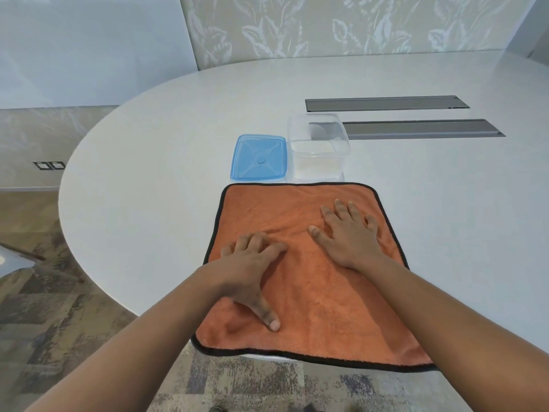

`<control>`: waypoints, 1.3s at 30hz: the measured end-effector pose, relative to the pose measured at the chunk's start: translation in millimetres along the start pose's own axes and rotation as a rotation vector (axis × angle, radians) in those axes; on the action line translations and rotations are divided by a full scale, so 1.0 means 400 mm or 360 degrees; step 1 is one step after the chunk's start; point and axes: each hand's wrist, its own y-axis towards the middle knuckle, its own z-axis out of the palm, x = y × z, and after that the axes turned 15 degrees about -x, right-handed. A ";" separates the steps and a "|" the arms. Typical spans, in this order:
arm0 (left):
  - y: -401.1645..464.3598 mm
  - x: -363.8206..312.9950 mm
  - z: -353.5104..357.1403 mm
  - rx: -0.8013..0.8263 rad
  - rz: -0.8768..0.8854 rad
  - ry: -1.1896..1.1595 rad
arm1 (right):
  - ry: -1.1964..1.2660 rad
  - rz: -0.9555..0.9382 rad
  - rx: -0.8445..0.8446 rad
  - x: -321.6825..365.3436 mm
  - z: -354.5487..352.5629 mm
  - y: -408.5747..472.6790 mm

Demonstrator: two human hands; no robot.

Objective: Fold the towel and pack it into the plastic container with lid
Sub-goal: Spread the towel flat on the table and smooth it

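Nearest edge first: the towel (309, 292), orange w/ black trim, lies spread flat and unfolded, its near hem hanging a bit over the counter (148, 173) rim toward the person. Probably pulled close so both arms reach across it w/o stretching.

Left hand (252, 263) sits palm-down on the towel's left-centre, fingers bunched and slightly curled, thumb splayed back toward the near edge. It's holding nothing, just pressing. Right hand (350, 233) is a little farther in, on the right-centre, flat and wide open w/ fingers spread, also holding nothing. Looks like smoothing/pinning: flattening the pile and wrinkles so the first fold comes out square. Faint creases show between the two hands.

Past the towel's far hem, just beside it: blue lid (258, 158) lying flat on the counter, off the box, and right next to it on the right the clear plastic container (319, 147), open-topped and empty as far as visible. Lid off and set aside makes sense: box ready to take the towel, lid w/in reach for closing after.

Farther back, two grey recessed slots (386, 103) run across the counter, unrelated to the job.

Judgement: no fold made yet; prep stage only. Towel is much wider than the container, so several folds needed before it fits.
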 end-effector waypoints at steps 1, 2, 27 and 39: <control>-0.005 0.002 0.011 0.0059 -0.0009 -0.0002 | 0.0014 -0.0017 -0.0034 0.001 -0.003 -0.002; -0.008 0.003 0.019 0.0106 -0.0011 0.0007 | 0.0029 -0.0046 -0.0082 0.003 -0.007 -0.006; -0.045 -0.244 0.020 -0.0070 0.0715 -0.0016 | 0.0578 -0.0426 0.0457 0.038 -0.131 -0.092; 0.017 -0.186 -0.022 0.0133 0.0463 -0.0709 | 0.0972 -0.0134 0.0912 0.033 -0.206 -0.102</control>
